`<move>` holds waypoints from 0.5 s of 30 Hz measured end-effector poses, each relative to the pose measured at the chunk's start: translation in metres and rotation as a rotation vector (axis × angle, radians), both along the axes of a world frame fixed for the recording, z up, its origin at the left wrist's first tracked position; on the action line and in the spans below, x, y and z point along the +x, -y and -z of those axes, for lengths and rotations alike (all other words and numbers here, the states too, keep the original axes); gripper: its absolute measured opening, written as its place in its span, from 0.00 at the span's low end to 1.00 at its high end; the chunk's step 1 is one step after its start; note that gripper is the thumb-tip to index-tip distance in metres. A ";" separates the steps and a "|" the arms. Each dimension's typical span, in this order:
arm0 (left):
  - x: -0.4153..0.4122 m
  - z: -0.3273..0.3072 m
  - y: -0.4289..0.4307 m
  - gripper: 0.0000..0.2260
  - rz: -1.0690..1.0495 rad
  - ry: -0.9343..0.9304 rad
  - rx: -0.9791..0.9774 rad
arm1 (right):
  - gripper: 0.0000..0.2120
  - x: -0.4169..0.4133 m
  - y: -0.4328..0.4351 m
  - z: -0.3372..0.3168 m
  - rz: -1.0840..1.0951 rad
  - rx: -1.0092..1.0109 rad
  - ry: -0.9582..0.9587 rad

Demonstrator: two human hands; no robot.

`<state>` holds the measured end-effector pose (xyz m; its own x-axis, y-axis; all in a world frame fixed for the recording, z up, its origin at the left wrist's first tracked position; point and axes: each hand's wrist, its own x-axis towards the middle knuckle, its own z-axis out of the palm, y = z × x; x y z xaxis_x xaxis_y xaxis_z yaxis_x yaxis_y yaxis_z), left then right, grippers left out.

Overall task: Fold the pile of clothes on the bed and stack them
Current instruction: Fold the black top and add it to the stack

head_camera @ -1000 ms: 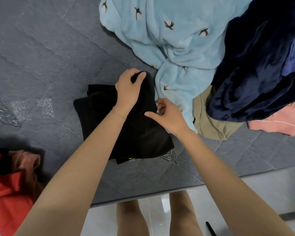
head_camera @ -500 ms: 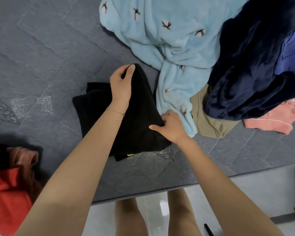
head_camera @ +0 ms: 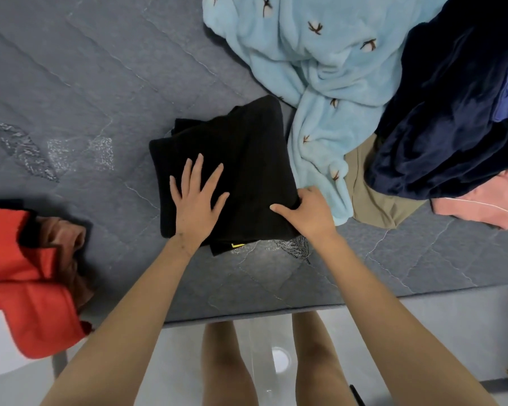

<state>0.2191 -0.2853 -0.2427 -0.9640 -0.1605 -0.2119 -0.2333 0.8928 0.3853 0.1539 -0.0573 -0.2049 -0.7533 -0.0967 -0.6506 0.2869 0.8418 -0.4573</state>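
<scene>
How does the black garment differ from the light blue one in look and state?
The black garment is folded flat; the light blue garment lies crumpled. The black garment is almost plain; the light blue garment carries small dark prints. The left hand presses flat on the black garment and the right hand grips its edge; neither holds the light blue garment. Both lie on the bed.

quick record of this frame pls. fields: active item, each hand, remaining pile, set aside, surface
active item: black garment, folded into a rough rectangle, lying on the bed
left hand: flat on the black garment, fingers spread
right hand: grips the black garment's right edge, thumb on top
remaining pile: light blue fleece, navy garment, tan garment, pink garment, all unfolded, to the right
set aside: red garment and brown garment, bunched, far left
surface: grey quilted bed
</scene>
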 end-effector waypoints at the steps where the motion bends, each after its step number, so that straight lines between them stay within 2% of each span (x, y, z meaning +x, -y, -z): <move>1: 0.009 0.005 0.002 0.26 0.028 0.044 -0.048 | 0.18 0.001 0.000 0.001 -0.018 -0.013 0.027; 3: 0.019 0.010 0.004 0.28 0.055 0.100 -0.108 | 0.22 0.000 0.001 0.002 -0.059 -0.014 0.107; 5: 0.023 0.009 0.001 0.31 -0.053 0.104 -0.096 | 0.27 -0.003 0.003 0.001 -0.059 0.008 0.179; 8: 0.031 -0.005 -0.004 0.39 -0.517 0.152 0.097 | 0.37 -0.002 0.011 -0.003 -0.024 0.038 0.158; 10: 0.040 -0.005 0.001 0.41 -0.760 0.185 0.286 | 0.39 0.004 0.016 -0.004 0.039 -0.016 0.151; 13: 0.055 -0.005 0.013 0.30 -0.831 0.134 0.458 | 0.33 0.012 0.019 -0.003 0.118 -0.065 0.131; 15: 0.058 -0.011 0.015 0.23 -0.943 0.151 0.676 | 0.32 0.014 0.019 0.001 0.175 -0.083 0.133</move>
